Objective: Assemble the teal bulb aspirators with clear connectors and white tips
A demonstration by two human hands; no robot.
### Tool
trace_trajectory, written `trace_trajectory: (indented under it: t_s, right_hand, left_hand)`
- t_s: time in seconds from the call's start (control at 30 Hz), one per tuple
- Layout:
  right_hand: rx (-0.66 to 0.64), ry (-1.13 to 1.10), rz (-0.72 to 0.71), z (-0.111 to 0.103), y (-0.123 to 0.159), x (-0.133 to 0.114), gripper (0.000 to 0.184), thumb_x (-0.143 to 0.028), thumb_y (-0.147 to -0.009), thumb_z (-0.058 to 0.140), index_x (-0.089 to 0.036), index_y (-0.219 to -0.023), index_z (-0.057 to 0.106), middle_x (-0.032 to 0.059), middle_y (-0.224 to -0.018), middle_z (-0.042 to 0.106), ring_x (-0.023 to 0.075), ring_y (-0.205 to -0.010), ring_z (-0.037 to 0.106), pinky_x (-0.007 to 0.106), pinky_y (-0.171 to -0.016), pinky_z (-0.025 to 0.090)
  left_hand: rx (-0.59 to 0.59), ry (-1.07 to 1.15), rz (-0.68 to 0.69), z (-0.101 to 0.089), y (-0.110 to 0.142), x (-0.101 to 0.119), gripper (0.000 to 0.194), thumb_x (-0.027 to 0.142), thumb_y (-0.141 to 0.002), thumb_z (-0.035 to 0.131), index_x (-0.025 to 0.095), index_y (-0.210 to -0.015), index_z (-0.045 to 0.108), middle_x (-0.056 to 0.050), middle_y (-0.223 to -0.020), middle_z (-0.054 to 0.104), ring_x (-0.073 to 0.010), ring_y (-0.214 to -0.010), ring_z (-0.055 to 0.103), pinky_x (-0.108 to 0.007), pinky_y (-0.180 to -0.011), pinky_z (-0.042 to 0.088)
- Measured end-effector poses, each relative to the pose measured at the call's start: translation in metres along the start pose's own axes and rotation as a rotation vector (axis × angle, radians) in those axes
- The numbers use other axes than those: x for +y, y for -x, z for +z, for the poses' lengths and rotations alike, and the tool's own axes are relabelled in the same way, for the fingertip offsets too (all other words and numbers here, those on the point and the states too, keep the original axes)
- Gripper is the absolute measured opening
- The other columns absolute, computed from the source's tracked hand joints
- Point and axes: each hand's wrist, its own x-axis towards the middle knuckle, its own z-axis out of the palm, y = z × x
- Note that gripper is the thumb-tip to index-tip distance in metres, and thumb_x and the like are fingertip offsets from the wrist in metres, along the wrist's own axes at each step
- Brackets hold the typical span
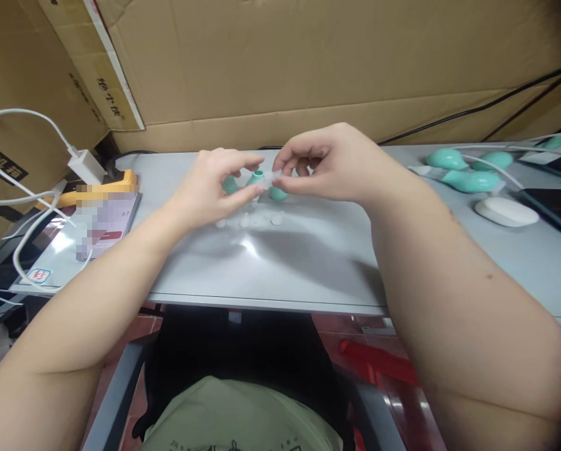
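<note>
My left hand [214, 185] reaches over the table with its thumb and fingers apart. Between them stands a small teal bottle [258, 176] with an open neck. Whether the fingertips touch it I cannot tell. Just to the right, my right hand [315, 163] is closed in a pinch on a small translucent plastic piece [269, 180], close beside the bottle's neck. Partly covered by my hands are a second teal piece [230, 184] on the left and a third teal piece [278, 193] under the right fingertips. Several small translucent discs [245, 220] lie in front.
At the right lie several rounded teal pieces [472, 181], a white oval case [506, 212] and a dark-edged device [555, 207]. A phone [113, 219], an orange object [127, 180] and a white charger [86, 166] with cables occupy the left. Cardboard [280, 69] walls the table's [284, 269] back.
</note>
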Motion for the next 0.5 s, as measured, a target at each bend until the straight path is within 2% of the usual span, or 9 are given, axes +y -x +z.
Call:
trace_trajectory:
  t_s: [0.1, 0.27, 0.4, 0.5]
  right_hand:
    - [0.109, -0.119, -0.057, 0.012, -0.002, 0.002, 0.022, -0.042, -0.078, 0.092, -0.03, -0.089, 0.076, 0.0018, -0.085, 0.077, 0.0237, -0.079, 0.067, 0.041, -0.07, 0.055]
    - [0.177, -0.169, -0.085, 0.031, -0.006, 0.008, 0.037, -0.056, -0.079, 0.093, -0.029, -0.099, 0.076, 0.0058, -0.099, 0.081, 0.0274, -0.089, 0.072, 0.044, -0.078, 0.061]
    - [0.21, -0.063, -0.074, 0.032, -0.006, 0.006, 0.032, -0.055, -0.087, 0.085, -0.03, -0.105, 0.076, 0.0074, -0.107, 0.081, 0.0285, -0.095, 0.072, 0.043, -0.079, 0.059]
    - [0.155, 0.018, -0.049, 0.029, -0.006, 0.002, 0.023, -0.053, -0.092, 0.077, -0.03, -0.097, 0.075, 0.0086, -0.104, 0.079, 0.0299, -0.097, 0.07, 0.044, -0.079, 0.056]
  left_hand:
    - [0.067, 0.117, -0.026, 0.001, 0.0, -0.007, 0.049, 0.048, -0.094, 0.079, 0.025, -0.137, 0.074, -0.007, -0.122, 0.083, -0.0228, -0.1, 0.076, -0.041, -0.092, 0.061]
    - [0.1, 0.27, -0.094, 0.003, 0.0, -0.011, 0.035, 0.05, -0.1, 0.074, 0.024, -0.123, 0.079, -0.004, -0.099, 0.082, -0.0197, -0.087, 0.077, -0.036, -0.08, 0.064]
    - [0.098, 0.222, -0.092, 0.0, -0.001, -0.009, 0.028, 0.043, -0.097, 0.076, 0.02, -0.114, 0.081, -0.005, -0.094, 0.082, -0.0183, -0.085, 0.075, -0.033, -0.079, 0.063]
    - [0.085, 0.166, -0.083, -0.002, -0.001, -0.007, 0.026, 0.039, -0.097, 0.075, 0.019, -0.112, 0.081, -0.005, -0.092, 0.082, -0.0176, -0.083, 0.074, -0.033, -0.079, 0.062]
